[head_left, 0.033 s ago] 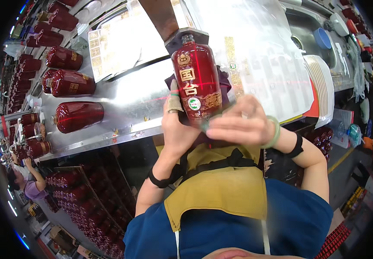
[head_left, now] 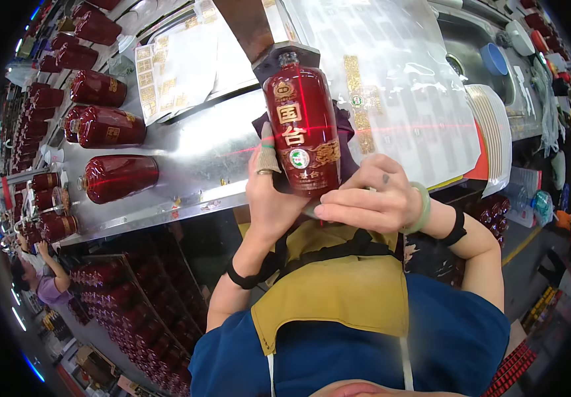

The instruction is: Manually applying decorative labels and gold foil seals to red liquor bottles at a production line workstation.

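Steel covers the long counter (head_left: 186,159), on which dark red bottles (head_left: 110,127) are laid on their sides in a row toward the left, with sheets of gold labels (head_left: 179,66) beside them and clear film sheets (head_left: 398,73) spread at the right. A red ceramic bottle (head_left: 304,129) with gold characters is held upright above the counter's near edge, close to the chest. It is gripped along its left side by the left hand (head_left: 269,192), the fingers wrapped behind it over what seems to be a dark cloth (head_left: 345,132). The right hand (head_left: 371,198) is curled at the bottle's lower right, fingertips pressed to its base. A stack of white trays (head_left: 494,132) is seen further right.
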Tool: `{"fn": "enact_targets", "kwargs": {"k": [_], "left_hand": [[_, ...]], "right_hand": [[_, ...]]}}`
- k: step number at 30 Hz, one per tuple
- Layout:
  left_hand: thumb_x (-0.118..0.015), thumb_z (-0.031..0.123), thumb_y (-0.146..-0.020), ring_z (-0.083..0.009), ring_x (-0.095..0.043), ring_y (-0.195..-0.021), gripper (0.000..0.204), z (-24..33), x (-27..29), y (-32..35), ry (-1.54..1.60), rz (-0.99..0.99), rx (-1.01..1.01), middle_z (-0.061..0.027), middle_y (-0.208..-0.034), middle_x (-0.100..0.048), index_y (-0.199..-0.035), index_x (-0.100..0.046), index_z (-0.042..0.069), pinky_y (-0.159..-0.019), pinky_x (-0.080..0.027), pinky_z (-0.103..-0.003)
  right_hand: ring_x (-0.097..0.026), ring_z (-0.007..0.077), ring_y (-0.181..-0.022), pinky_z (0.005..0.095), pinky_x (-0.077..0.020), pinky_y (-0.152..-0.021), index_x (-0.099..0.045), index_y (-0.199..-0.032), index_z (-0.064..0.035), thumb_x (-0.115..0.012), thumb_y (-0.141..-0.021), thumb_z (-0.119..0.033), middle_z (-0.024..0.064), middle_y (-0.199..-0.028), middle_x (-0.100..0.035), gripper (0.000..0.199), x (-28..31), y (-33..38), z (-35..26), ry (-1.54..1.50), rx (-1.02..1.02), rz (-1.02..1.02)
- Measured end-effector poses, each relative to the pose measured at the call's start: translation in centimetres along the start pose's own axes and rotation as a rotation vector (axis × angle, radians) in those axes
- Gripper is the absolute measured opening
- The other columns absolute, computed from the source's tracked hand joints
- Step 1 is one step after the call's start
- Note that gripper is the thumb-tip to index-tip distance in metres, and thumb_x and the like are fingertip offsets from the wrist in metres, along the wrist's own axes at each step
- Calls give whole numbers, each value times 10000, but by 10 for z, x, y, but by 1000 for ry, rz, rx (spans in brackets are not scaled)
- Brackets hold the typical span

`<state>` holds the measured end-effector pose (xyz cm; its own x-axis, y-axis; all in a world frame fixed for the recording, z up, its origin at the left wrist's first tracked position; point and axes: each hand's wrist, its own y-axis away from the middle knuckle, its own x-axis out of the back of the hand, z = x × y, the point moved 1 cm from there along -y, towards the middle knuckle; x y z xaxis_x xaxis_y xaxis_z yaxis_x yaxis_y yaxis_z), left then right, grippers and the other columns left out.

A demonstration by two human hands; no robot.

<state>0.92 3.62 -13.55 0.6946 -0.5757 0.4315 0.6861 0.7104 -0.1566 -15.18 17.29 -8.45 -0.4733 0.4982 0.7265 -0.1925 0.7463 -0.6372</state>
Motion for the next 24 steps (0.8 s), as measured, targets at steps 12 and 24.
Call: {"fn": "enact_targets", "kwargs": {"k": [12,24], "left_hand": [[-932,135,-699,-353,-602,-1301,945,4,3,1,-101,88,-174,-219,-1422,-616,-1506,-480,-56,-1150,-416,-457],[-901,272,-785,-307,-489,-1421,1112,-4,11,-8,395,-114,-11,-252,-1546,-477,-1592,-242,-118,-1188,-360,-406]], "right_hand": [[-620,137,-857,317,-396,-779,-801,-1063,-161,-753,-745,-143,-54,-1052,-739,322,10,-14,13,101,-200,129],[-631,203,-840,331,-456,-752,-766,-1014,-103,-838,-721,0,18,-961,-749,318,10,-14,24,64,-349,314]]}}
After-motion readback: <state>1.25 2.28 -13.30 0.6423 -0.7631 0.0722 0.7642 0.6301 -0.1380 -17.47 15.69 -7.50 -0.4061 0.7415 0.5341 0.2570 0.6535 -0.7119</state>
